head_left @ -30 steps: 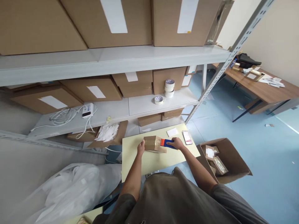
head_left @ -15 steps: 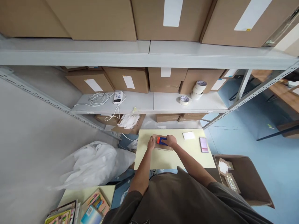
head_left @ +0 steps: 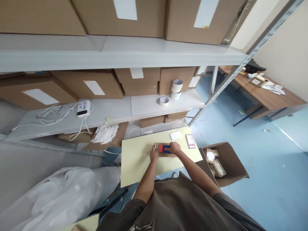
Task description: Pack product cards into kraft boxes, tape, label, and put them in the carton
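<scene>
A small flat cardboard box (head_left: 166,155) lies on the pale yellow table (head_left: 134,160) in front of me. My right hand (head_left: 175,148) is closed around a blue and orange tool (head_left: 165,149) that rests on top of the box. At the box's left end is my left hand (head_left: 154,154), its fingers closed on the edge. Beyond the box lies a white card (head_left: 175,135), and to its right a blurred pinkish-white item (head_left: 190,141).
Ahead stands a grey shelf (head_left: 154,106) with cartons, tape rolls (head_left: 164,101) and a white power strip (head_left: 83,108). An open carton (head_left: 231,160) holding small packages is at the right. A white plastic bag (head_left: 72,192) sits at the left.
The view has turned to the right, showing more of the wooden table and floor. My left hand stays at the box edge, and my right hand still holds the tool on the box.
</scene>
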### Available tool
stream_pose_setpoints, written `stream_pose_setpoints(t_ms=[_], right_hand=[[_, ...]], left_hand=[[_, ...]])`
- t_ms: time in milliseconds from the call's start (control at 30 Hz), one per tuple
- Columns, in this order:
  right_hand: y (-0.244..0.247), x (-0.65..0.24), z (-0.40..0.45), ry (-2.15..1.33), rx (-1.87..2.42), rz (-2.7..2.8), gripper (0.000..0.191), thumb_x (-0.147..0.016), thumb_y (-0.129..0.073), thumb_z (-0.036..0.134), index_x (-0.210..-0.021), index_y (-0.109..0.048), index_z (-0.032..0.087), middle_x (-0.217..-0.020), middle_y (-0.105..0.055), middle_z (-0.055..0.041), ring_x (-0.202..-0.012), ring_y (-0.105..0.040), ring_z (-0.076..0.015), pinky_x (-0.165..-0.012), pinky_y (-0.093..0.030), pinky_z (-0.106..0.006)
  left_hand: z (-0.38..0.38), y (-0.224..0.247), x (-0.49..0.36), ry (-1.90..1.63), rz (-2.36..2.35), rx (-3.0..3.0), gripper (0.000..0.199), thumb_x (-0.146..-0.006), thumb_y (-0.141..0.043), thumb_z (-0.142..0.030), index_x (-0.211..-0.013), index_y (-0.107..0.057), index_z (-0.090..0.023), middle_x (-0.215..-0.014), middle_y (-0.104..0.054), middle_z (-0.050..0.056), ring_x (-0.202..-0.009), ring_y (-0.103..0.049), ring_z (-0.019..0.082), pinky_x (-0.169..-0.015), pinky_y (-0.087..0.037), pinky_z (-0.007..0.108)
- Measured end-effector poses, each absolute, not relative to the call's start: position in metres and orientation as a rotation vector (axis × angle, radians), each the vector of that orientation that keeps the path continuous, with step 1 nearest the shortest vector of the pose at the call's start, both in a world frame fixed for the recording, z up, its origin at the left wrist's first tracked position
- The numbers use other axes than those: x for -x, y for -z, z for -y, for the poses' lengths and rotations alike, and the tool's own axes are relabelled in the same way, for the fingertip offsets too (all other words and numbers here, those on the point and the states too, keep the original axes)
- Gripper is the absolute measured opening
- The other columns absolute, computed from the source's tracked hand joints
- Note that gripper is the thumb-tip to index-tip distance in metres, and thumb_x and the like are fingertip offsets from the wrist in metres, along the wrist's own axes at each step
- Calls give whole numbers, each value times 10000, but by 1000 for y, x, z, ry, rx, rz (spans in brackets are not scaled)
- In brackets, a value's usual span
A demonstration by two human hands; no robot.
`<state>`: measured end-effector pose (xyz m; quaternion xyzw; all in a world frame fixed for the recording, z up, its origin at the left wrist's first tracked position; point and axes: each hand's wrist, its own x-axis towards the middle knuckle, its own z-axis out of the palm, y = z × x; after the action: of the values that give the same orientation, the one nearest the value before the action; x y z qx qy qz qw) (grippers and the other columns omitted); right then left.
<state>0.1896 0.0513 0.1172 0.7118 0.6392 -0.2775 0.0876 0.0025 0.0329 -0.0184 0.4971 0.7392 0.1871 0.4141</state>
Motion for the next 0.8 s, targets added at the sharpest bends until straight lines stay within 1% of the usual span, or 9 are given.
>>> stream_pose_setpoints(t_ms=[100,200,267,333,467,633,800], right_hand=[[-115,-261,-32,795,-2232,-1805,504,-815,-766,688,-961,-771,206,-1053,-793,-137,-963,-746,-281,-710,-497,-282],[-117,-337,-11,740,-2390,-1609,462,-821,-801,631,-917,-762,181,-946,-791,-135,-885,-741,-263,-688,-480,-267],[-119,-372,-2,745,-2455,-1544,428,-820,-826,582,-906,-761,168,-925,-789,-131,-846,-731,-248,-681,-471,-265],[-120,-387,-1,766,-2471,-1542,422,-809,-839,568,-890,-760,161,-910,-785,-128,-827,-721,-238,-677,-460,-266],[-117,-373,-11,810,-2397,-1640,442,-803,-819,606,-871,-761,172,-926,-785,-124,-848,-715,-243,-655,-424,-265],[-123,-313,-23,863,-2350,-1773,498,-795,-788,680,-886,-777,190,-957,-786,-117,-884,-716,-250,-625,-384,-263],[-141,-219,-46,863,-2227,-1978,487,-825,-752,689,-889,-774,207,-911,-786,-87,-845,-718,-231,-610,-377,-266]], left_hand=[[-32,18,-15,-439,-1906,-1247,518,-1093,-348,-485,-1448,-548,-165,-1309,-733,195,-1194,-714,310,-979,-529,376],[-35,17,-15,-428,-1910,-1269,501,-1086,-373,-495,-1425,-570,-184,-1287,-745,175,-1182,-715,303,-958,-530,357],[-37,17,-12,-421,-1907,-1263,500,-1084,-378,-509,-1416,-576,-192,-1279,-749,165,-1171,-718,301,-936,-531,345],[-38,18,-8,-422,-1900,-1252,501,-1079,-390,-528,-1403,-586,-200,-1280,-750,157,-1158,-723,297,-921,-531,336],[-41,22,9,-439,-1867,-1241,482,-1080,-405,-511,-1384,-601,-194,-1330,-733,150,-1216,-700,286,-956,-522,319],[-46,26,51,-446,-1878,-1147,484,-1083,-385,-501,-1326,-652,-178,-1360,-718,163,-1290,-661,292,-1001,-515,328],[-48,19,107,-509,-1972,-957,536,-1041,-491,-427,-1436,-570,-73,-1386,-683,246,-1312,-648,338,-1064,-493,404]])
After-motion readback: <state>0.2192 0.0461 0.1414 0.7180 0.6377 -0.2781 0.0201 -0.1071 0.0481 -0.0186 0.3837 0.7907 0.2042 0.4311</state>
